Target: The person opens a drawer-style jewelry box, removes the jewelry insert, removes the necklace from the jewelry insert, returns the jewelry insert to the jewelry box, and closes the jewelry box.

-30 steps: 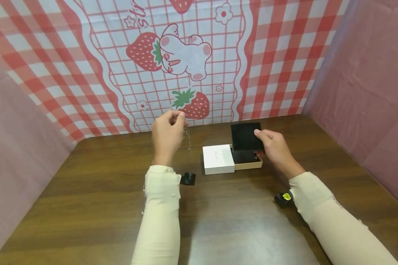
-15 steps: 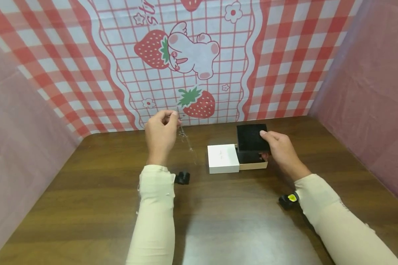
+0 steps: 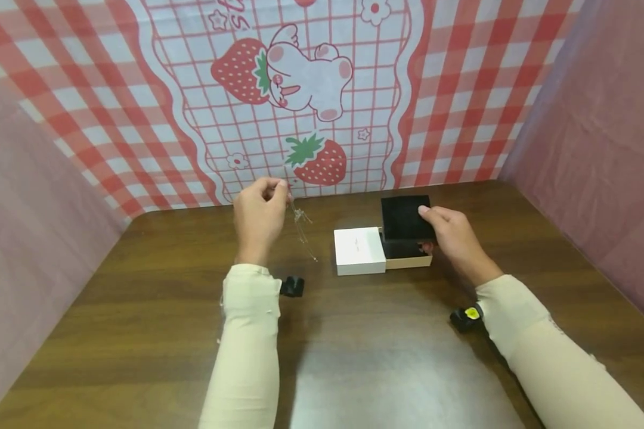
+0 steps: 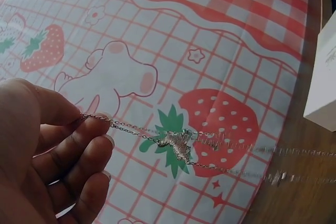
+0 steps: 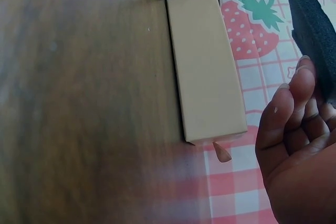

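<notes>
My left hand (image 3: 259, 217) pinches a thin silver chain necklace (image 4: 176, 145) between thumb and fingertips, and its strands dangle to the right above the table. A small textured pendant shows on it in the left wrist view. My right hand (image 3: 456, 241) holds a black foam pad (image 3: 405, 217) by its right edge, thumb on the face. The pad is raised and tilted over a small box. That box has a white sleeve (image 3: 359, 250) and a tan drawer (image 3: 409, 262) slid partly out to the right; its dark inside is partly hidden by the pad.
The box rests on a brown wooden table (image 3: 354, 333). Behind it hangs a red-and-white checked cloth (image 3: 461, 89) with strawberry prints. Pink fabric walls (image 3: 595, 149) stand at both sides. A tan tab (image 5: 222, 152) sticks out from the drawer's end.
The left hand has moved slightly left, away from the box, and the necklace strands hang more spread out. The right hand still holds the foam pad over the drawer.
</notes>
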Tool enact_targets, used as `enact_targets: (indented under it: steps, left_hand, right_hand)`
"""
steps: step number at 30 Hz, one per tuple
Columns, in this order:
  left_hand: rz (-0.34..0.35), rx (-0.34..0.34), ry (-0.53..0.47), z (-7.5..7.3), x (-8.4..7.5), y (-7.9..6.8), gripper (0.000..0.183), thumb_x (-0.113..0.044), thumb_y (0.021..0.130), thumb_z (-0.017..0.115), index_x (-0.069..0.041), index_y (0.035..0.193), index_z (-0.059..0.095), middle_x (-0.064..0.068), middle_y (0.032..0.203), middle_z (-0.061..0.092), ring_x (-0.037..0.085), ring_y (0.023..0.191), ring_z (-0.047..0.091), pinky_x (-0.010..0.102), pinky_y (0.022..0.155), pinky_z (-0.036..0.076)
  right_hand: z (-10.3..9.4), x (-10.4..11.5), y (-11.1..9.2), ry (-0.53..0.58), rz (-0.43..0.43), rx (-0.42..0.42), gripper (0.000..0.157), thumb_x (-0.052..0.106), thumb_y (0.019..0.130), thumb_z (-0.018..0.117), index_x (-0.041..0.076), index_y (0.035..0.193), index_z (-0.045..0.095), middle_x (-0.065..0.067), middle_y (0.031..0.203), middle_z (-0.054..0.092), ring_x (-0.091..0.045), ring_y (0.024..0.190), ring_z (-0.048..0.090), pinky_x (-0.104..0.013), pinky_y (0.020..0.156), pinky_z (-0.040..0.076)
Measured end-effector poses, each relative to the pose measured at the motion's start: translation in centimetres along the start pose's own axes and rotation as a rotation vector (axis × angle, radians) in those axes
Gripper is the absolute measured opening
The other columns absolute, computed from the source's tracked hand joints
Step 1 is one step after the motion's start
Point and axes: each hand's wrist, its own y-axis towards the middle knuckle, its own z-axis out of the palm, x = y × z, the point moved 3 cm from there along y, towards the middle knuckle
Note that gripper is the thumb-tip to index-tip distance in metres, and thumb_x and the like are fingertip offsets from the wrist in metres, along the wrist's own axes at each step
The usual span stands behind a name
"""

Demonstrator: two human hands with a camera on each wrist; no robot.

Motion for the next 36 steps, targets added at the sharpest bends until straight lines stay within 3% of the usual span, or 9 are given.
enact_targets:
  steps: [12, 23, 30, 36]
  left_hand:
    - [-0.055, 0.017, 0.044, -0.5, 1.0, 0.4, 0.02, -0.03, 0.096, 0.064, -0.015, 0.091, 0.076, -0.006, 0.076, 0.07, 0.017, 0.062, 0.058, 0.034, 0.058, 0.043]
    - [-0.095, 0.084, 0.133, 0.5, 2.6, 0.0, 0.023, -0.036, 0.096, 0.062, -0.019, 0.093, 0.076, -0.006, 0.08, 0.071, 0.018, 0.075, 0.062, 0.038, 0.071, 0.046]
    - [-0.157, 0.135, 0.169, 1.0, 3.0, 0.0, 0.023, -0.039, 0.095, 0.062, -0.022, 0.091, 0.076, -0.005, 0.086, 0.07, 0.02, 0.081, 0.061, 0.042, 0.077, 0.046]
    - [-0.156, 0.16, 0.2, 1.2, 3.3, 0.1, 0.024, -0.04, 0.094, 0.061, -0.022, 0.093, 0.076, -0.004, 0.094, 0.07, 0.022, 0.089, 0.061, 0.046, 0.081, 0.046]
  right_hand:
    - [0.3, 0.9, 0.6, 0.005, -0.003, 0.015, 0.046, 0.038, 0.103, 0.055, -0.003, 0.085, 0.06, -0.003, 0.063, 0.058, -0.017, 0.054, 0.056, -0.033, 0.054, 0.052]
    - [-0.1, -0.3, 0.3, 0.01, 0.015, 0.039, 0.045, 0.032, 0.105, 0.051, -0.007, 0.086, 0.059, -0.006, 0.061, 0.058, -0.019, 0.053, 0.055, -0.033, 0.054, 0.051]
    - [-0.2, -0.3, 0.0, 0.023, 0.0, 0.03, 0.045, 0.036, 0.104, 0.054, -0.005, 0.086, 0.06, -0.004, 0.062, 0.059, -0.017, 0.053, 0.056, -0.031, 0.053, 0.051]
    - [-0.3, -0.1, -0.2, 0.0, -0.005, 0.028, 0.046, 0.037, 0.103, 0.055, -0.005, 0.088, 0.061, -0.002, 0.064, 0.06, -0.015, 0.053, 0.057, -0.03, 0.054, 0.053]
